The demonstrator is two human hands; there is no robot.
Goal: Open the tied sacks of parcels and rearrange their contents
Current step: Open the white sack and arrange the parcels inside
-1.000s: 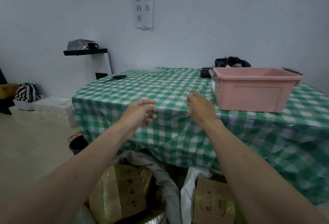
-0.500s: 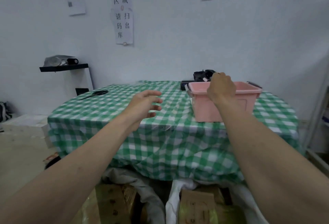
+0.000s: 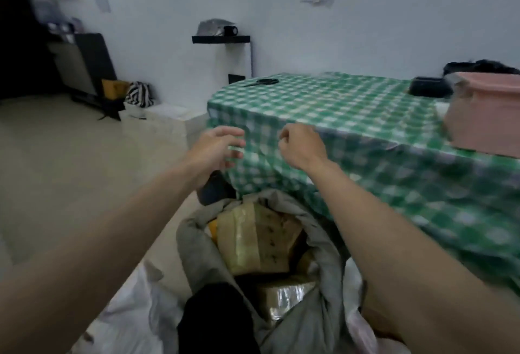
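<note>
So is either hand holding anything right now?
Nothing visible: left hand spread open, right hand curled, apparently empty, both above the open grey sack.

Dim, flat indoor light is falling evenly; motion blur is smearing the whole view, and wide-angle distortion is bending the edges.

Sack (image 3: 318,243) mouth open below; table (image 3: 351,117) edge blocks forward reach.

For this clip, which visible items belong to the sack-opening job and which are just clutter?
Job items:
grey sack, open
taped parcels inside it
white sack beside it
left hand, right hand, both empty

Lying about:
scissors
pink tub
green checked tablecloth
striped bag
</note>
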